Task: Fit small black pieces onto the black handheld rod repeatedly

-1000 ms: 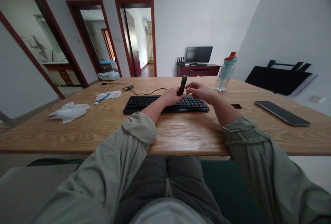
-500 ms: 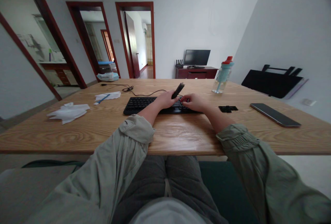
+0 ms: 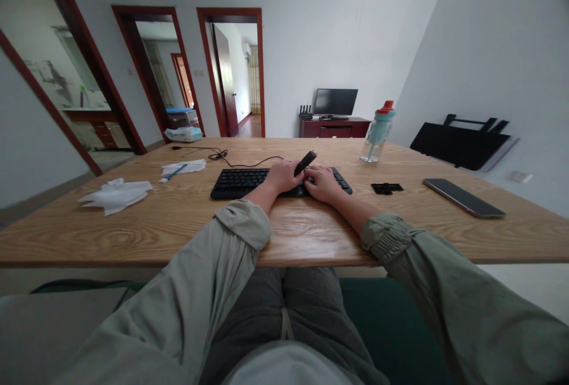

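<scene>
A black keyboard point(image 3: 240, 181) lies on the wooden table point(image 3: 186, 219) in front of me, its cable trailing to the back left. My left hand point(image 3: 284, 176) rests on the keys and is closed round a slim black tool point(image 3: 306, 162) that tilts up and to the right. Right beside it, my right hand point(image 3: 320, 183) lies on the keyboard's right part with fingers bent onto the keys; I cannot make out anything in them. A few small black pieces point(image 3: 386, 187) sit on the table to the right of the keyboard.
A clear bottle with a teal and red lid point(image 3: 377, 134) stands at the back right. A phone point(image 3: 463, 197) lies at the right. Crumpled white tissues point(image 3: 116, 194) and a paper with a blue pen point(image 3: 183, 168) lie at the left. Doorways open behind the table.
My right hand has come down from the air and slid left onto the keys beside my left hand. The black tool has tipped from upright to slanted. The black pieces now show.
</scene>
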Motion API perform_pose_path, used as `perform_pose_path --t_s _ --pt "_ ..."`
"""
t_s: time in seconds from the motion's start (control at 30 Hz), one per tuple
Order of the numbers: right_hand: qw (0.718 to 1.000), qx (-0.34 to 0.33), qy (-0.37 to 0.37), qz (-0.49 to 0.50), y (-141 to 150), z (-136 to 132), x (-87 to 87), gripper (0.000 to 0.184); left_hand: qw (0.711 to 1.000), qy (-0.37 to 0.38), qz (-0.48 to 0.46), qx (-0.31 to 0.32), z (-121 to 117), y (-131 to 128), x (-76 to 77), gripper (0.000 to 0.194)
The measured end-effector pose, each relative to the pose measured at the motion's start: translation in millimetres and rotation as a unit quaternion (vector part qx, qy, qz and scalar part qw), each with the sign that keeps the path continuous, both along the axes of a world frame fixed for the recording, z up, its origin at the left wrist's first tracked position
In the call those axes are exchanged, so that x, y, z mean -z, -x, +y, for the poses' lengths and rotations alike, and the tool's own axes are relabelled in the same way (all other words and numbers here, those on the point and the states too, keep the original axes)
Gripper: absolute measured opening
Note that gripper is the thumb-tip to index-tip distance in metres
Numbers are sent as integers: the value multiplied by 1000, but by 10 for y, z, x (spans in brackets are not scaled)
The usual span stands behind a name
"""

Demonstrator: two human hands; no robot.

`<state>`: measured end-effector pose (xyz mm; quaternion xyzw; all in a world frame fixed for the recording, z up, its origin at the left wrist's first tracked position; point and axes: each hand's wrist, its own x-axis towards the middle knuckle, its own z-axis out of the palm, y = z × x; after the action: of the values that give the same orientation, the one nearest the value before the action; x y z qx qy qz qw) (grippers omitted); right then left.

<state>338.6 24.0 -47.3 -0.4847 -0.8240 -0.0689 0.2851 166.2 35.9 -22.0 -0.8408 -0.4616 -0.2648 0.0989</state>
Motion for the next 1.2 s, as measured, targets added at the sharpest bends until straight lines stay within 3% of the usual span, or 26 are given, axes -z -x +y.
perform_pose_path --t_s 0.23,0.67,0.87,1.0,1.2 --pt "1000 0 -5 1 13 -14 6 20 999 -43 -3 -1 23 -30 42 34" --pt "1000 25 0 -7 21 -6 11 21 997 -54 -43 23 50 -48 72 29" --pt "999 31 0 -25 32 -27 -1 24 983 -46 -161 -73 123 57 59 24" --pt "999 19 -4 -27 39 -57 -22 20 977 -40 -197 -69 131 84 47 19" --pt "1000 15 6 8 24 -26 -24 16 912 -85 -397 -62 113 270 -210 22"
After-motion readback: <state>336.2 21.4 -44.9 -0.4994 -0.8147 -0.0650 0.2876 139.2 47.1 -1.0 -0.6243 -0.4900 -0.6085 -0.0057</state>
